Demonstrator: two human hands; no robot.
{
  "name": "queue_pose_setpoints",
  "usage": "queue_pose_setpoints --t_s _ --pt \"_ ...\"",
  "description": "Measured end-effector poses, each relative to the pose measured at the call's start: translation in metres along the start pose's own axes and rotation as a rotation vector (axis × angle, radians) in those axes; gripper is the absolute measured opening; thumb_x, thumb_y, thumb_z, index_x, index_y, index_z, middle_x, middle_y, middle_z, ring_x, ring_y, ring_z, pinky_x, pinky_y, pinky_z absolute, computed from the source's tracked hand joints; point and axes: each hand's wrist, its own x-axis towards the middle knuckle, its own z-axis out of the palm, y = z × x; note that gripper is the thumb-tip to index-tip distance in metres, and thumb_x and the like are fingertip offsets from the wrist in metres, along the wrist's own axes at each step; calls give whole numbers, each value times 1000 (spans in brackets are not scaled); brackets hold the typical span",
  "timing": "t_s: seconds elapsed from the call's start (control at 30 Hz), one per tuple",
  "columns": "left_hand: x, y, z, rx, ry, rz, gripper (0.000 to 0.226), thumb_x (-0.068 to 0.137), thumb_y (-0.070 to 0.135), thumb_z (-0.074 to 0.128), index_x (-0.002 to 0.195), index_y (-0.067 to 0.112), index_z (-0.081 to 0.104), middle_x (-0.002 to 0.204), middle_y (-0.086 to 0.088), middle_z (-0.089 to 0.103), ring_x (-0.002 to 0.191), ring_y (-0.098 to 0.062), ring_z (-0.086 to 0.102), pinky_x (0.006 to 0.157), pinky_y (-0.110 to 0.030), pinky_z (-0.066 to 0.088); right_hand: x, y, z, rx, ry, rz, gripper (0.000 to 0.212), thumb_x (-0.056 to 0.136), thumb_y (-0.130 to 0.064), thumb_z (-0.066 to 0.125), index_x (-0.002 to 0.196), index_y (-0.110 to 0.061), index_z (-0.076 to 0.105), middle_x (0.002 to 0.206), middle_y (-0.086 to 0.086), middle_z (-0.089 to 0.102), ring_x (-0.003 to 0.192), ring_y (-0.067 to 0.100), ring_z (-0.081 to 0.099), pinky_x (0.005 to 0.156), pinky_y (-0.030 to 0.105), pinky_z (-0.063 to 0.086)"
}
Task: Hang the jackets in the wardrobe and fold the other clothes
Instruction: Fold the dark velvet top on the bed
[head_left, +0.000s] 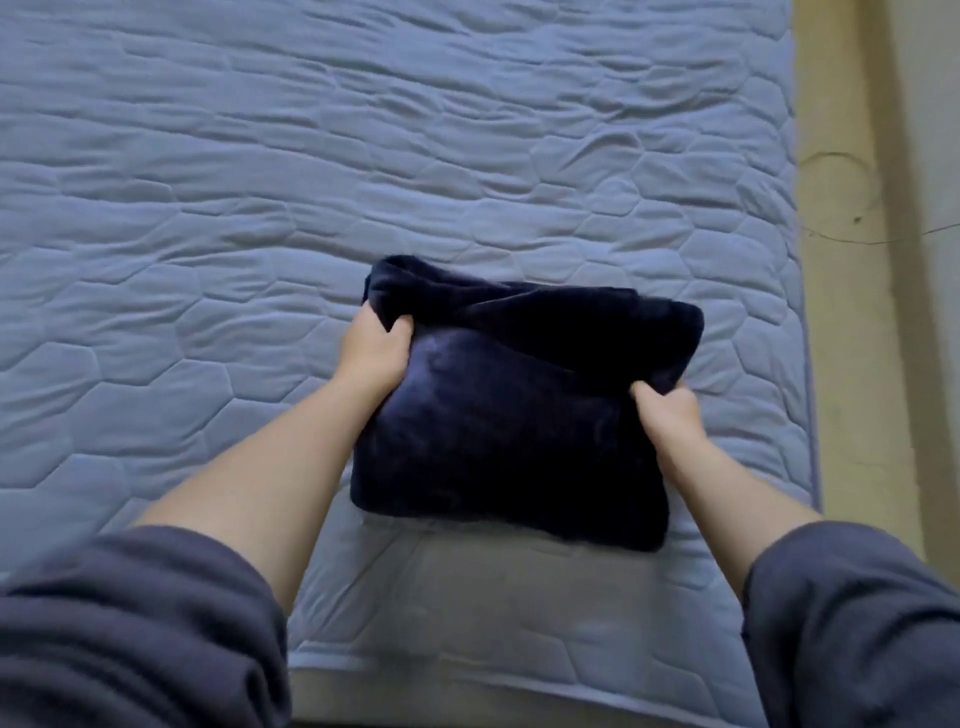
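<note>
Head | folded navy garment (519, 415) on mattress (208, 208) | left hand (371, 348), right hand (665, 410) gripping opposite edges

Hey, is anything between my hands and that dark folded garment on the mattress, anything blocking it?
Nothing visible. The left hand grips the folded navy garment at its left edge, the right hand grips its right edge, and only the quilted mattress shows under it.
</note>
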Motion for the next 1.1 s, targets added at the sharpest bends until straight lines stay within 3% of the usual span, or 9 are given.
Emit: queue_pose_setpoints --t_s 0.13,0.23,0.37,0.47,0.6,0.73,0.87,0.97,1.1 --pt "22 -29 14 119 -67 -83 46 100 37 39 127 4 56 131 -26 53 122 -37 49 91 -34 37 14 15 10 56 -15 31 14 85 -20 61 99 -18 58 75 -2 63 62 9 58 42 15 44" --pt "26 -9 -1 36 -11 -30 50 94 41 51 130 7 46 132 -17 53 122 -31 49 96 -36 38 6 -8 1 -67 -18 -48 40 83 -26 61 119 -12 50 109 8 64 86 19 62 74 27 49" --pt "30 21 -38 560 9 644 64 80 19 64 139 16 40 138 -11 47 127 -29 43 104 -41 35 -4 -46 -10 -778 182 -626 85 76 -25 64 149 -22 19 151 7 30 138 27 29 110 49 24" --pt "43 40 -50 890 -188 868 36 84 27 57 119 21 54 116 -8 64 111 -28 56 97 -41 34 -4 -69 2 -1016 14 -937 78 81 -25 58 150 -23 22 155 4 26 145 24 18 114 59 5" --pt "56 46 -47 1291 -158 799 18 98 32 37 93 18 49 97 -10 68 94 -29 61 95 -41 31 5 -69 23 -1229 -141 -943 58 95 -33 42 150 -25 25 148 0 36 140 20 28 115 61 5" --pt "36 48 -24 1030 -31 402 31 98 25 37 122 9 48 129 -17 51 123 -34 44 111 -61 14 -10 -62 39 -1115 -20 -861 57 99 -30 37 152 -21 18 160 4 15 148 23 9 114 60 4" --pt "-44 45 -15 720 61 585 57 95 24 38 147 4 28 157 -14 22 146 -26 18 116 -54 10 -62 -40 36 -974 -79 -939 61 98 -32 40 153 -22 16 162 0 7 149 22 2 116 56 4" --pt "-100 27 -8 804 57 762 65 89 33 33 146 4 32 155 -16 26 145 -29 22 115 -54 17 -87 -19 27 -989 -118 -932 62 97 -36 41 153 -26 16 161 -1 5 149 24 2 115 59 6" --pt "-90 -3 12 963 -45 682 72 88 58 28 152 25 20 157 -17 17 145 -35 16 115 -56 13 -78 -1 39 -1101 -139 -866 65 94 -50 26 153 -32 6 162 -3 -3 148 25 -7 112 67 5"
